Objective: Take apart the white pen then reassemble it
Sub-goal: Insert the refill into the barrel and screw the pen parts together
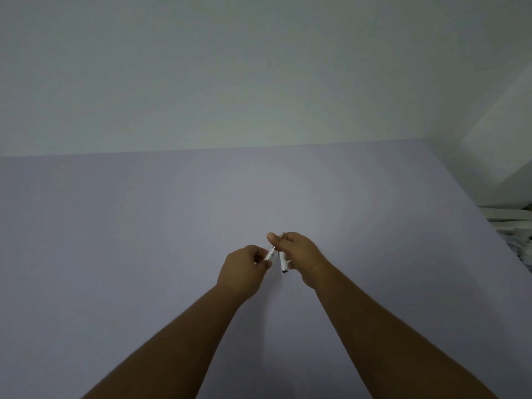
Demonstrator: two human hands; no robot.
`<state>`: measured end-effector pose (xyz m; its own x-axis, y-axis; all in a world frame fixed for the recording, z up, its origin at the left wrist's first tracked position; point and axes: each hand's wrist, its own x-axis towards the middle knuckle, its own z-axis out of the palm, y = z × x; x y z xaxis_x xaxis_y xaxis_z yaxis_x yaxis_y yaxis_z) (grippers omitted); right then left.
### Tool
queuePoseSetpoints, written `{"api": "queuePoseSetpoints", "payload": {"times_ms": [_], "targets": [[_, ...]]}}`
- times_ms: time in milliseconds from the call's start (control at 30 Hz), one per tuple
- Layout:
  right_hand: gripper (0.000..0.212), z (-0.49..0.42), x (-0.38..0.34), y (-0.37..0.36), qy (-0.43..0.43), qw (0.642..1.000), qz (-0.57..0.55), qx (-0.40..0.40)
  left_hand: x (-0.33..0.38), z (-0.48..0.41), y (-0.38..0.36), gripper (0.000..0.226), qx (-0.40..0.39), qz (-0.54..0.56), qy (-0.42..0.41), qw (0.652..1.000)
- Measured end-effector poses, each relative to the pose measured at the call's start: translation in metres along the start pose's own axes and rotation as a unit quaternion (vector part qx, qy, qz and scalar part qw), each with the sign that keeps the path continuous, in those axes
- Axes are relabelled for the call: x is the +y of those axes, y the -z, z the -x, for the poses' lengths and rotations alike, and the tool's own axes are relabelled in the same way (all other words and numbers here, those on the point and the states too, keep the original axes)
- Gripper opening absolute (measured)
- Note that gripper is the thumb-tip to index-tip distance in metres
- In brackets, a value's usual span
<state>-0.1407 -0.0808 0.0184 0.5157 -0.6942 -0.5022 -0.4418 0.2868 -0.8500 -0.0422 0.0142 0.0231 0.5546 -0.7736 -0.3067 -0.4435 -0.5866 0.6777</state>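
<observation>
Left hand (244,269): pinching one white pen piece (270,254).
Right hand (299,254): gripping the white barrel (282,262), centre frame.
Handling: light, stiff, slippery; gripping mid-shaft looks safest.

pen parts (277,256) tiny, ends hidden by fingers (272,239)

Dim, flat, bluish light falls evenly with barely any shadow; detail is soft (wide-angle bending shows toward the edges).

both arms outstretched, left hand (244,270) and right hand (299,256) pinched closed.
</observation>
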Motion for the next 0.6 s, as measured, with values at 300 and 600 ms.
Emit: {"api": "queuePoseSetpoints", "payload": {"times_ms": [300,600], "targets": [[0.032,-0.0005,-0.0005,-0.0002,-0.002,1.000,0.011,0.015,0.0042,0.0034,-0.0034,0.022,-0.007,0.004,-0.006,1.000],[0.022,0.0005,-0.0001,-0.0017,0.013,0.999,0.009,0.027,0.0025,0.0055,-0.0018,0.022,0.017,-0.014,0.001,1.000]]}}
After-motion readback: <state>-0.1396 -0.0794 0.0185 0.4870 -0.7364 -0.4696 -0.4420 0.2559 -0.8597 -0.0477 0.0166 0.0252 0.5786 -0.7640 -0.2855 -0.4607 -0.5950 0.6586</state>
